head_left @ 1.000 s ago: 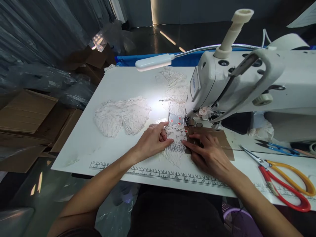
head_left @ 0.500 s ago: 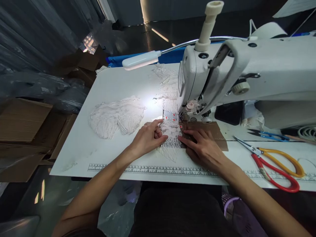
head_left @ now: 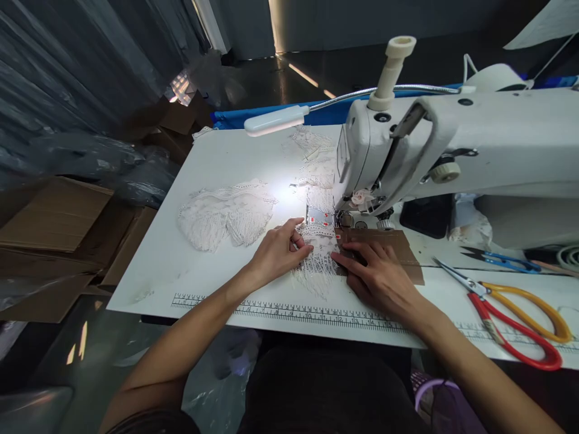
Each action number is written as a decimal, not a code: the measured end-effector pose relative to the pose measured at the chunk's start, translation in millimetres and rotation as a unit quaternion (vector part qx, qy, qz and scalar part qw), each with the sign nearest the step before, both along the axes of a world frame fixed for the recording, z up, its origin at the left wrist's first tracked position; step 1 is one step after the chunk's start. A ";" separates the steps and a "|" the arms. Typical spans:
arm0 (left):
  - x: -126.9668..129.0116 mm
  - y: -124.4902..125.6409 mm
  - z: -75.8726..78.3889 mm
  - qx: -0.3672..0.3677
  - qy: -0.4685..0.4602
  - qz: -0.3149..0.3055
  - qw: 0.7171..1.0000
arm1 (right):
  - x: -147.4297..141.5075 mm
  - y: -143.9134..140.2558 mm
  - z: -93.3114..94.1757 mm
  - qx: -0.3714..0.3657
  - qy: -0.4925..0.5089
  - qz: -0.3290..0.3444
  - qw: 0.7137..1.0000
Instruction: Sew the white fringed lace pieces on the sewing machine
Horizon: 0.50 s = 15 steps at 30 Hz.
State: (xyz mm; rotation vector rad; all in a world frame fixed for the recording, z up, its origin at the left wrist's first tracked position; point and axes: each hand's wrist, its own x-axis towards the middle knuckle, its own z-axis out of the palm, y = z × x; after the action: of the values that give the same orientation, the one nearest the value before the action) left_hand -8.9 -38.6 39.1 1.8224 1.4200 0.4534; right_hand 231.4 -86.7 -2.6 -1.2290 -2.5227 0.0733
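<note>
A strip of white fringed lace (head_left: 319, 256) lies in front of the sewing machine's (head_left: 362, 138) needle area. My left hand (head_left: 281, 248) is at its left edge, the index finger reaching toward the metal plate and the thumb on the lace. The other fingers curl under, and the lace edge appears pinched there. My right hand (head_left: 375, 271) lies with fingers stretched out over a brown card (head_left: 404, 247), its index fingertip touching the lace's right edge. Several small red marks show by the metal plate (head_left: 316, 216). The presser foot is partly hidden by the machine head.
A pile of fringed lace (head_left: 221, 217) lies on the left of the white table (head_left: 154, 259). Orange-and-red-handled scissors (head_left: 509, 313) and blue thread snips (head_left: 506, 259) are at right. A lamp (head_left: 275, 120) hangs above; a printed ruler (head_left: 280, 312) follows the front edge. Cardboard boxes (head_left: 54, 211) stand left.
The head view has tilted a little, so the whole scene sits slightly lower and farther right. Both hands keep nearly the same place on the lace and card.
</note>
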 end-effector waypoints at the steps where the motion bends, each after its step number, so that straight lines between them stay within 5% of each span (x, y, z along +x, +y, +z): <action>1: 0.2 -0.2 -0.2 0.002 -0.002 0.002 1.000 | -0.1 0.0 -0.2 0.002 0.003 0.000 1.000; 15: 0.9 -3.5 -1.5 0.020 0.004 0.006 1.000 | -1.1 -0.6 -2.8 0.022 -0.015 0.001 1.000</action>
State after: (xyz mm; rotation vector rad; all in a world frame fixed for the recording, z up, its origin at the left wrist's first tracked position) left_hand -8.0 -42.1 37.6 1.8509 1.4365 0.4843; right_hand 230.3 -87.3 -5.4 -1.2199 -2.5368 0.0006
